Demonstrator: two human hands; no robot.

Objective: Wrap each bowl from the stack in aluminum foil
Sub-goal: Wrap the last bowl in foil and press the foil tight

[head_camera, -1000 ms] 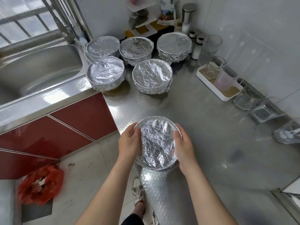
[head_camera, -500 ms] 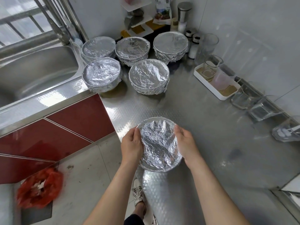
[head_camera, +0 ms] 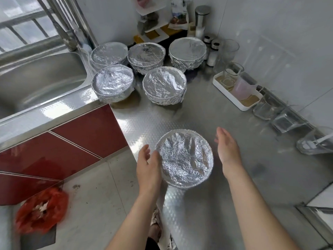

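A foil-covered bowl (head_camera: 184, 158) sits near the front edge of the steel counter (head_camera: 207, 116). My left hand (head_camera: 147, 166) is beside its left rim with straight fingers, at or just off the foil. My right hand (head_camera: 228, 150) hovers to the right of the bowl, fingers straight, a small gap away from it. Several more foil-wrapped bowls stand in a cluster at the back, among them one near the sink corner (head_camera: 113, 84) and one in the middle (head_camera: 164, 85).
A steel sink (head_camera: 36, 78) lies at the left. A white tray (head_camera: 237, 101) with glass cups, loose glasses (head_camera: 286, 121) and shakers line the right wall. Shelves with jars fill the back corner. A red bag (head_camera: 41, 210) lies on the floor.
Both hands gripped the bowl's sides before; now they have come off it, the right hand moving out to the right and the left hand opening beside the rim.
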